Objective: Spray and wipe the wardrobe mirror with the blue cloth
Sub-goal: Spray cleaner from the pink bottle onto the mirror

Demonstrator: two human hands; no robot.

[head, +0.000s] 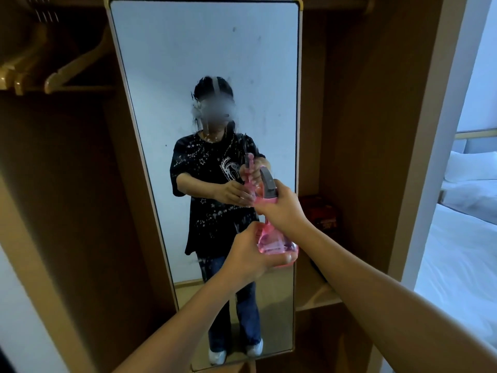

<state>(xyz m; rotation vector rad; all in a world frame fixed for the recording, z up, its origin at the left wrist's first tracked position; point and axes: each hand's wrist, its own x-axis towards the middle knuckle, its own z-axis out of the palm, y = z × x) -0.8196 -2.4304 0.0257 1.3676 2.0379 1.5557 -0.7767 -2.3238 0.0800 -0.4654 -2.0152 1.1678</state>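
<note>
I see droplets on the mirror (188,63), so spraying is underway. My right hand (282,208) grips the bottle (271,238) neck, my left hand (250,254) cups its base; no cloth visible, wiping remains.

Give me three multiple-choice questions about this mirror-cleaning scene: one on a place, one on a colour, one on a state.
1. Where do the wooden hangers hang?
A. left of the mirror
B. right of it
C. on the bed

2. What colour is the spray bottle?
A. green
B. pink
C. white

3. How is the bottle held?
A. in one hand
B. in both hands
C. standing on a shelf

Answers: 1 A, they hang upper left in the wardrobe; 2 B, its clear body is pink; 3 B, the left hand cups the base while the right hand grips the neck.
</note>
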